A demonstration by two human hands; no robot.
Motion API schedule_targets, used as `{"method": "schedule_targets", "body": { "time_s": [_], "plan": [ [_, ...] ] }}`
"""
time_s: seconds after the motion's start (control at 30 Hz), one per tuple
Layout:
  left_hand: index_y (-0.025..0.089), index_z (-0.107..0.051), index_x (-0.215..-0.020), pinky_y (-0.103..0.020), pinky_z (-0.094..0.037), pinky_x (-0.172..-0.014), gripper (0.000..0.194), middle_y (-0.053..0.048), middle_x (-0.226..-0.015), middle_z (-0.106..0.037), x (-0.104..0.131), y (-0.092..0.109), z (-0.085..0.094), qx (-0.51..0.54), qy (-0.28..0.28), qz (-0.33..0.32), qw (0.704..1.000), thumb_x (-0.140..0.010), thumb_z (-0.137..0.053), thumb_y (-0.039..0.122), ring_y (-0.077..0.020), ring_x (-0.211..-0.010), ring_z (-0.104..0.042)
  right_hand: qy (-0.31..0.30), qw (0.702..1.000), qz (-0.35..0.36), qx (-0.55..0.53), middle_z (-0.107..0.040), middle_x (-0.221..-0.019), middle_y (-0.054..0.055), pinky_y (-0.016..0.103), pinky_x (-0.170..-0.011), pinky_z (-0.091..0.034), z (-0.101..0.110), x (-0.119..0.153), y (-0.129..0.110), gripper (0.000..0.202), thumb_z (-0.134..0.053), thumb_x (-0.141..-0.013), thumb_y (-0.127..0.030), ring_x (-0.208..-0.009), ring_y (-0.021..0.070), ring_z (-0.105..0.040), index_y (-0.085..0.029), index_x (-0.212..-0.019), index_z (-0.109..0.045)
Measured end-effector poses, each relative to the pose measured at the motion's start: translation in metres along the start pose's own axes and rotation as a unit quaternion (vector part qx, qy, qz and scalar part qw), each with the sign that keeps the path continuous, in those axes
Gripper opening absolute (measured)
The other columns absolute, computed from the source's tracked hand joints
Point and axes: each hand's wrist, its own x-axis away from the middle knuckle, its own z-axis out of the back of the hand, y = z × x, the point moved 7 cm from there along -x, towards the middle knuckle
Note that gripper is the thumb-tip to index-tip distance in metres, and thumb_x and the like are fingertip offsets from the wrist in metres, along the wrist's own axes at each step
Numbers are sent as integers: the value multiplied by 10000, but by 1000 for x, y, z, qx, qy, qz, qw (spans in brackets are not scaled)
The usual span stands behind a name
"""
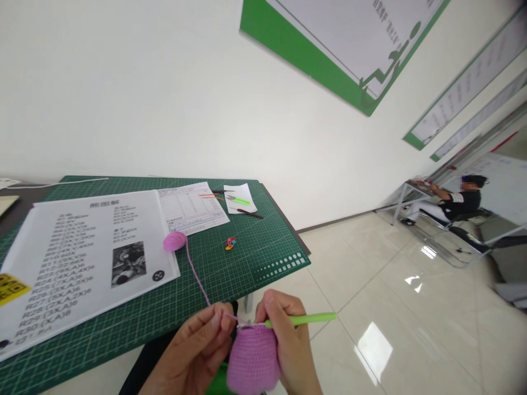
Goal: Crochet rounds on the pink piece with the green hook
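Note:
A rounded pink crochet piece (253,359) hangs between my hands, just off the table's front edge. My right hand (288,329) is closed around a crochet hook (315,318) with a light green handle. The hook's metal end lies at the top edge of the piece. My left hand (206,340) pinches the pink yarn (196,277) between thumb and fingers, close to the hook's tip. From there the strand runs up across the table to a small pink yarn ball (175,241) resting on the printed pattern sheet (94,263).
A green cutting mat (247,263) covers the table. On it lie a form sheet (193,206), green-handled snips (239,200), a dark pen (250,213) and several coloured stitch markers (230,243). Far right, a person (459,200) sits at another table.

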Motion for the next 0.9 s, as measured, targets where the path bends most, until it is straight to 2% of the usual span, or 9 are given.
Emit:
{"method": "schedule_targets", "body": {
  "time_s": [0.1, 0.27, 0.4, 0.47, 0.63, 0.67, 0.73, 0.8, 0.9],
  "plan": [
    [215, -779, -792, -190, -569, -759, 196, -27, -799, -771, -1, -10, 3, 59, 34, 55, 996, -850, -614, 128, -118, -771, -722, -26, 998, 28, 46, -515, -557, -6, 255, -585, -376, -10, 2, -10, 508, -494, -905, -545, -576, 129, -477, -178, -560, -558],
    [215, -782, -842, -253, -576, -828, 250, -32, -807, -791, -5, -14, 8, 68, 48, 57, 995, -881, -568, 94, -149, -852, -732, -50, 994, 47, 84, -441, -512, -23, 249, -527, -323, -16, 1, -14, 543, -434, -931, -544, -528, 116, -428, -178, -538, -513],
    [242, -772, -786, -194, -550, -800, 93, 9, -827, -754, -10, -4, 15, 15, 19, -8, 1000, -804, -711, 310, -142, -824, -678, -36, 995, 31, 88, -474, -541, -15, 246, -561, -353, -9, -2, -11, 529, -465, -916, -547, -564, 123, -455, -173, -550, -541],
    [259, -759, -738, -162, -532, -755, 177, 32, -774, -709, -11, 5, 19, -40, 7, -53, 998, -744, -749, 435, -147, -797, -634, -36, 996, 18, 80, -489, -553, -12, 241, -568, -366, -4, -4, -12, 514, -495, -902, -545, -573, 123, -466, -170, -556, -559],
    [290, -757, -752, -181, -468, -607, 127, 26, -700, -647, -11, 23, 25, -242, -20, -153, 958, -753, -745, 416, -171, -665, -556, -80, 995, -26, 48, -439, -518, -31, 222, -484, -300, 0, -11, -12, 483, -556, -878, -518, -508, 97, -396, -161, -553, -555],
    [306, -769, -821, -199, -468, -628, 115, 15, -768, -675, -12, 25, 27, -276, -18, -170, 946, -747, -755, 392, -185, -690, -567, -84, 995, -28, 46, -434, -515, -33, 221, -476, -288, 1, -12, -12, 483, -555, -878, -519, -501, 95, -386, -160, -556, -555],
    [339, -773, -974, -239, -485, -680, 249, -11, -997, -709, -14, 24, 30, -330, -6, -198, 923, -726, -773, 358, -213, -744, -596, -89, 995, -23, 48, -429, -508, -35, 221, -471, -275, 3, -14, -14, 487, -548, -880, -522, -494, 92, -375, -157, -558, -556],
    [349, -751, -1090, -271, -500, -759, 364, -37, -1208, -679, -14, 21, 32, -364, -5, -216, 906, -726, -764, 352, -264, -902, -630, -91, 994, -15, 57, -430, -510, -35, 222, -478, -274, 4, -15, -16, 492, -541, -883, -523, -499, 91, -371, -155, -557, -556],
    [358, -721, -1164, -272, -504, -848, 395, -40, -1311, -654, -9, 16, 35, -385, -18, -233, 893, -769, -712, 350, -307, -1132, -596, -95, 992, -10, 82, -423, -523, -37, 222, -491, -285, 8, -15, -19, 501, -512, -896, -529, -511, 91, -371, -158, -561, -544]
  ]
}}
